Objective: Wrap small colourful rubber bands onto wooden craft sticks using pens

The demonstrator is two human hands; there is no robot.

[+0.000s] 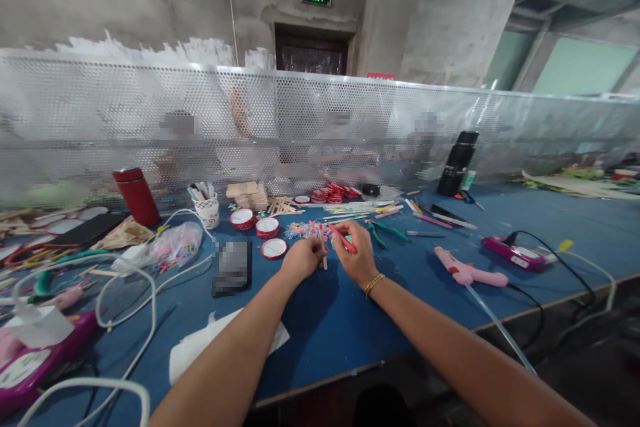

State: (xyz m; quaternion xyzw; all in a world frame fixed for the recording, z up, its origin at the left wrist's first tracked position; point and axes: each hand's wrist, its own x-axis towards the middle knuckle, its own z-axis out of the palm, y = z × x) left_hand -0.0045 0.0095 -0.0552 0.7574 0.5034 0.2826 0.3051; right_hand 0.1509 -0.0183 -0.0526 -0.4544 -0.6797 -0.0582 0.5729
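Bare forearms (225,353) nearest me, my left hand (301,258) pinching a thin pale wooden-looking stick (325,263), my right hand (359,259) gripping a slim pinkish-red pen (343,239).

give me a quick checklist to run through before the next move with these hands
1. Left hand gripping the narrow, pale, wood-coloured stick: ok.
2. Right hand gripping the slim red pen-like tool: ok.
3. Tip of that tool touching the stick: cannot tell, too small here.
4. Pink glue gun apart from both hands: ok, it lies on the table to the right.
5. Blue tabletop just beyond the hands free of loose bits: not ok, small multicoloured pieces lie scattered there.
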